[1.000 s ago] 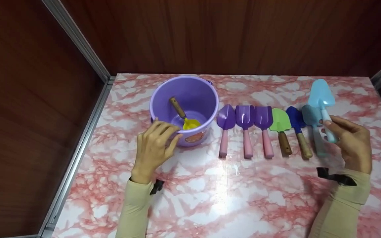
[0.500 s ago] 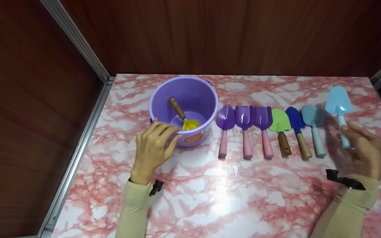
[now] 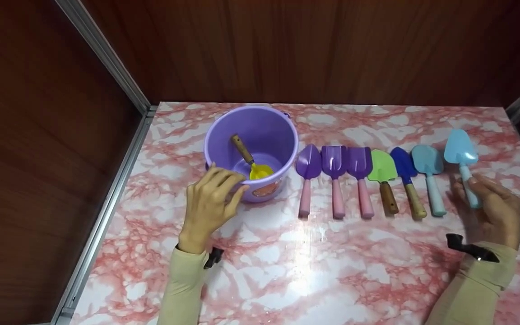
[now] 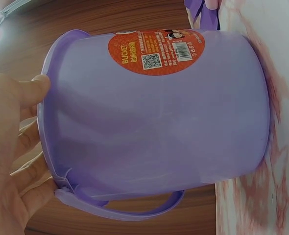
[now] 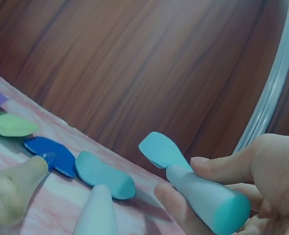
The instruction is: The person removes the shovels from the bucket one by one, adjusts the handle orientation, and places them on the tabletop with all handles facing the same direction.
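My left hand grips the near-left rim of a purple bucket; in the left wrist view the thumb lies against the outside of the rim. Inside the bucket leans a yellow trowel with a wooden handle. At the right, my right hand pinches the handle of a light blue trowel between thumb and fingers, blade pointing away. In the right wrist view this trowel appears raised off the table, beside another light blue trowel lying down.
Left of the held trowel lies a row: a blue trowel, a green trowel, two purple scoops and a purple pointed trowel. Brown wooden panels stand behind the marbled table.
My right hand has carried the light blue trowel to the right of the other light blue one, then slightly lower and nearer. My left hand stays on the bucket rim.
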The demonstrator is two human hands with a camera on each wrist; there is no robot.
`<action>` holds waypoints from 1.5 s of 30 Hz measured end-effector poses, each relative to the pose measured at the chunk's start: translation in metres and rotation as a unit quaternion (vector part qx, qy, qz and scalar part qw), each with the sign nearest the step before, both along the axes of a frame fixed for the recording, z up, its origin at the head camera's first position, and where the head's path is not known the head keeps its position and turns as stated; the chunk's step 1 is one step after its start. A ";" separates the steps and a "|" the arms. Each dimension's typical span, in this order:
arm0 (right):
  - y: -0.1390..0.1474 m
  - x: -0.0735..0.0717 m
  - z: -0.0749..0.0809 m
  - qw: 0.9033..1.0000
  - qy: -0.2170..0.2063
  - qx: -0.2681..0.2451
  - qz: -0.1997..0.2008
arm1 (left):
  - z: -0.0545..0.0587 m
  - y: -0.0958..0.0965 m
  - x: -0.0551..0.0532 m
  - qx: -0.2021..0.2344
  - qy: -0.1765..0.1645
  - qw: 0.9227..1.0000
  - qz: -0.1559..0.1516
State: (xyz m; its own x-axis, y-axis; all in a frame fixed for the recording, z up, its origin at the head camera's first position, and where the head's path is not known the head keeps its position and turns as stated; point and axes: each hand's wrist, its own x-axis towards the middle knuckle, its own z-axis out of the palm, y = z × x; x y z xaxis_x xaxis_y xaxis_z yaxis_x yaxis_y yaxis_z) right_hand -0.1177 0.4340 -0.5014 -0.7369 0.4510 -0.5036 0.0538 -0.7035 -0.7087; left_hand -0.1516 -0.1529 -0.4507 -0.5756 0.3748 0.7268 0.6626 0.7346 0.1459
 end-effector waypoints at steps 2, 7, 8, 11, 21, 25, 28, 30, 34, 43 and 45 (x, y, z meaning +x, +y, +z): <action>0.001 -0.001 -0.002 1.000 0.003 -0.004 0.002 | 0.000 0.000 0.000 0.001 0.003 1.000 0.000; 0.003 -0.003 -0.006 1.000 -0.016 0.003 0.002 | -0.001 0.000 0.000 0.001 0.004 1.000 0.004; 0.003 -0.003 -0.006 1.000 -0.018 0.006 0.003 | -0.001 0.000 0.000 0.000 0.002 1.000 0.004; 0.007 -0.003 -0.009 1.000 -0.022 0.010 0.005 | 0.000 0.000 0.000 -0.002 0.001 1.000 0.005; 0.019 -0.004 -0.019 0.999 -0.046 0.000 -0.013 | 0.001 0.000 0.001 -0.005 0.001 1.000 0.005; 0.020 -0.004 -0.021 0.998 -0.060 0.018 -0.010 | 0.000 0.001 0.000 -0.004 0.004 1.000 0.005; 0.018 -0.001 -0.019 0.997 -0.068 0.030 -0.006 | -0.001 0.001 0.000 -0.003 0.002 1.000 0.005; 0.016 0.001 -0.016 0.998 -0.064 0.027 -0.004 | -0.001 0.000 0.001 -0.001 0.000 1.000 0.005; 0.011 0.005 -0.007 0.998 -0.060 0.035 0.000 | -0.001 -0.001 0.002 -0.001 -0.004 1.000 0.006; 0.005 0.009 0.011 0.948 -0.213 0.234 0.042 | 0.000 0.001 0.001 -0.010 0.002 1.000 0.003; 0.002 0.009 0.011 0.938 -0.230 0.255 0.047 | 0.000 0.000 0.001 -0.012 0.003 1.000 0.003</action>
State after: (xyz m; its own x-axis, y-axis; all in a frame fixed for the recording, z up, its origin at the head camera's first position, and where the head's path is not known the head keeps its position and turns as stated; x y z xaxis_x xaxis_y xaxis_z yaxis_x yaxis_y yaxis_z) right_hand -0.1087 0.4363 -0.4902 -0.5433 0.6636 -0.5143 0.4804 -0.2567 -0.8386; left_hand -0.1508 -0.1529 -0.4505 -0.5735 0.3886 0.7212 0.6587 0.7421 0.1239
